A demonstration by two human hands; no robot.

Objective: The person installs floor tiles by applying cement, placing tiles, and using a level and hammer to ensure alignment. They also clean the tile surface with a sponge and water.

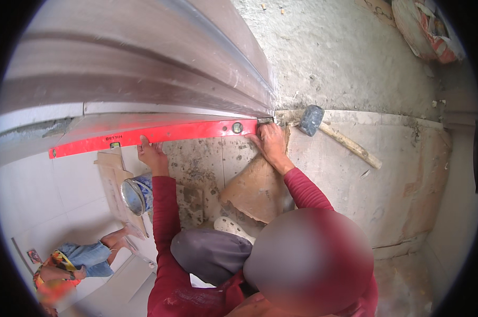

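Note:
A long red spirit level (186,132) stretches along the base of the brown grooved door or panel, its clear vials showing. My left hand (153,157) holds its lower edge left of the middle, the index finger up against its face. My right hand (272,143) is closed about its right end, beside the panel's corner, and partly hides that end. Under my right wrist lies a torn piece of brown cardboard (257,190). Just right of that hand a rubber mallet (342,136) with a black head and wooden handle rests on the tiled floor.
The brown panel (144,58) rises along the far left. A paint-stained bucket (136,195) stands left of my left forearm, near cardboard strips (112,171). Another person in denim shorts (88,256) is at lower left. Rough concrete (344,63) and a sack (423,31) lie far right.

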